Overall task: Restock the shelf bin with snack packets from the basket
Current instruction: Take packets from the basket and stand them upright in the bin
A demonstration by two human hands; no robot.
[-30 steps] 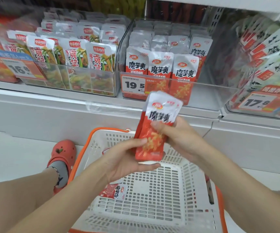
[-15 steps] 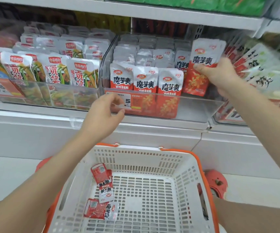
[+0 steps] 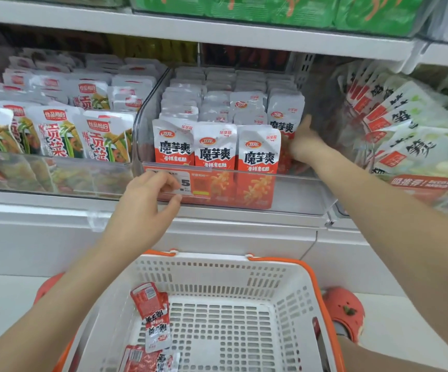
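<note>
The shelf runs across the whole view in front of you, carrying clear bins side by side. Below it, close to you, sits the white basket with its orange rim. Two red snack packets are in its left part: one leans against the left wall, the other lies flat at the bottom edge of the view.

The middle shelf bin holds rows of red-and-white packets standing upright; three fill its front row, and the right front corner of the bin is bare. To its left is a bin of green-and-yellow packets, to its right a bin of white-and-green ones.

Your right hand is inside the middle bin at its right side, thumb up, fingers against a packet that stands behind the front row; whether they curl round it I cannot tell. Your left hand is at the bin's front wall, thumb and curled fingers pinching the price tag clipped there.
</note>
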